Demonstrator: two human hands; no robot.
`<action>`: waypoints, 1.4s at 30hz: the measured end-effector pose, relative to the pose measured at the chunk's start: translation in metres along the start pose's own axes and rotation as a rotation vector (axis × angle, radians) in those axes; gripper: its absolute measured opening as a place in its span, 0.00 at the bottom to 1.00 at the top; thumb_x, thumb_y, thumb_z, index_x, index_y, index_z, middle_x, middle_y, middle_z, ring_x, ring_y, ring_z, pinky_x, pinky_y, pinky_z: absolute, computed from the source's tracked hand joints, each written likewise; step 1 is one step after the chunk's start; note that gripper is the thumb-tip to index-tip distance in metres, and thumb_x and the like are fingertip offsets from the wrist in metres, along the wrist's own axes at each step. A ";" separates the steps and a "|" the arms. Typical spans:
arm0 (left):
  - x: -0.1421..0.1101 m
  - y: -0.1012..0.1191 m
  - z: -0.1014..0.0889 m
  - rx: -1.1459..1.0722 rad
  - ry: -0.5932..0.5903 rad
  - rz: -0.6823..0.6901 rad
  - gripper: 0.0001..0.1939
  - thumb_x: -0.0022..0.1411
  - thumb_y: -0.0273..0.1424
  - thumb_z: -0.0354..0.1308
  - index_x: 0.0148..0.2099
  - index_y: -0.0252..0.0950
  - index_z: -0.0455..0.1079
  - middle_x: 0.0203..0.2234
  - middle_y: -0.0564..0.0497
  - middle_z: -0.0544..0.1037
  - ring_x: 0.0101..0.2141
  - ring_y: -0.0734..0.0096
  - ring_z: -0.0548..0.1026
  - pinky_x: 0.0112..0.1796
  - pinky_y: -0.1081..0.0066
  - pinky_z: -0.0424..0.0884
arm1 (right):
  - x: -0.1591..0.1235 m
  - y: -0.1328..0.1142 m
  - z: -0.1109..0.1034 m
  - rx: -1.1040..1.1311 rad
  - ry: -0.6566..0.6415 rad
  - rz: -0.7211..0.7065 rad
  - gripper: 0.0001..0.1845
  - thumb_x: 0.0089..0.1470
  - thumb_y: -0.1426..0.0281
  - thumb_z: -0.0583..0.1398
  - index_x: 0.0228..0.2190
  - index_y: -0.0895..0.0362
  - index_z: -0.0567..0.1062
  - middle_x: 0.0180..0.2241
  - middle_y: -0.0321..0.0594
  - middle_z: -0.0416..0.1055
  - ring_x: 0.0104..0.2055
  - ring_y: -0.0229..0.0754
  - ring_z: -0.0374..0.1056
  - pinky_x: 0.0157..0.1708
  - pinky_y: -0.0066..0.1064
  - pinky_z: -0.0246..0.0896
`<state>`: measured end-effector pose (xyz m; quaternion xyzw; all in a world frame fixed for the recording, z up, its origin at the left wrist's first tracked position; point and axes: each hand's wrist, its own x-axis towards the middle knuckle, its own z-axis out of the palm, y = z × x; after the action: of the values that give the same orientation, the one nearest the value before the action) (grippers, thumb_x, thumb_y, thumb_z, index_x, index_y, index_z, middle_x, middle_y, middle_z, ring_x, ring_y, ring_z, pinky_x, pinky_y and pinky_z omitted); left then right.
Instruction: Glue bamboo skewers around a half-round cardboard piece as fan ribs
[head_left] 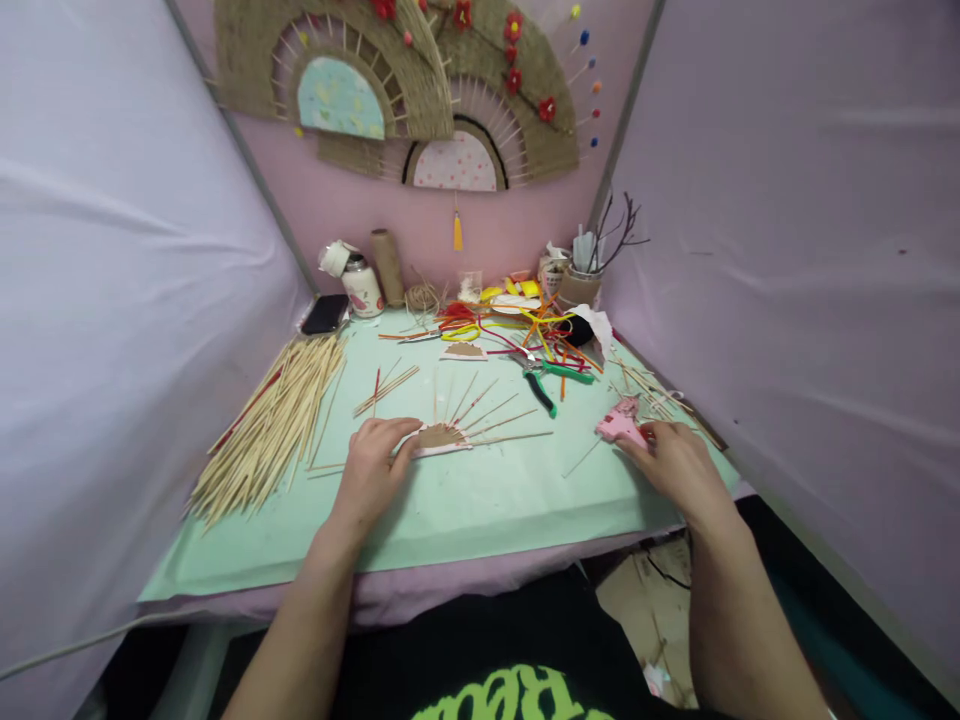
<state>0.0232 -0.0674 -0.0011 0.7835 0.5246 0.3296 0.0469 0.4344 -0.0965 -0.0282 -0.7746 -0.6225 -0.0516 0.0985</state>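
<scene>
left hand (379, 462) pinched the small brown half-round cardboard fan base with thin sticks (441, 436), mid-table; right hand (671, 462) gripped the pink glue gun (622, 424) near the right edge of the pale green table (480, 515).

We see fan (441, 436) lying flat: brown half-disc, pale straight edge at 6 o'clock, thin sticks splayed from 12 to 3 o'clock, a few red-marked. We see pink tool (619, 421), dark-stained, well apart at fan's 3 o'clock, partly hidden.
</scene>
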 end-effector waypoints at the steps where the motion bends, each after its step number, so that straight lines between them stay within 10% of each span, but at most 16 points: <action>1: -0.001 0.000 0.001 0.000 0.006 -0.003 0.14 0.68 0.36 0.51 0.46 0.39 0.77 0.43 0.47 0.82 0.44 0.59 0.74 0.49 0.58 0.67 | 0.000 -0.002 0.004 -0.004 0.020 0.006 0.27 0.58 0.50 0.55 0.37 0.62 0.76 0.35 0.56 0.72 0.39 0.57 0.68 0.41 0.42 0.62; 11: 0.011 0.012 0.008 0.011 -0.115 0.026 0.14 0.69 0.33 0.50 0.46 0.38 0.78 0.43 0.46 0.81 0.44 0.59 0.73 0.48 0.58 0.65 | 0.001 0.003 0.019 0.146 0.101 -0.026 0.21 0.56 0.57 0.55 0.36 0.63 0.76 0.33 0.56 0.71 0.39 0.57 0.66 0.42 0.47 0.61; 23: 0.085 0.071 0.054 0.270 -0.480 0.189 0.11 0.63 0.29 0.55 0.40 0.34 0.79 0.36 0.40 0.79 0.43 0.54 0.72 0.43 0.61 0.66 | -0.034 -0.015 -0.050 0.942 0.053 0.253 0.26 0.53 0.45 0.59 0.38 0.55 0.77 0.30 0.40 0.73 0.30 0.42 0.66 0.29 0.31 0.62; 32: 0.095 0.089 0.076 0.417 -0.606 0.167 0.14 0.60 0.21 0.49 0.35 0.31 0.78 0.33 0.38 0.79 0.40 0.53 0.74 0.36 0.63 0.67 | -0.040 -0.013 -0.026 1.262 0.022 0.327 0.24 0.51 0.48 0.61 0.38 0.55 0.79 0.37 0.43 0.77 0.33 0.42 0.70 0.30 0.32 0.66; 36: 0.101 0.081 0.070 0.186 -0.471 0.103 0.11 0.60 0.23 0.51 0.32 0.33 0.75 0.31 0.42 0.79 0.37 0.58 0.74 0.38 0.63 0.67 | -0.039 -0.024 -0.025 1.297 -0.021 0.271 0.23 0.54 0.50 0.60 0.38 0.56 0.79 0.39 0.45 0.77 0.34 0.43 0.71 0.30 0.32 0.66; 42: 0.092 0.055 0.036 -0.568 0.053 -0.091 0.06 0.62 0.32 0.56 0.34 0.36 0.69 0.26 0.53 0.75 0.27 0.73 0.70 0.31 0.71 0.66 | -0.041 -0.053 -0.031 1.302 -0.131 0.163 0.24 0.56 0.50 0.58 0.40 0.57 0.78 0.39 0.46 0.77 0.35 0.43 0.70 0.30 0.32 0.65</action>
<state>0.1082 -0.0040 0.0368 0.7059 0.4468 0.4813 0.2655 0.3750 -0.1317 -0.0012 -0.6030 -0.4705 0.3904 0.5125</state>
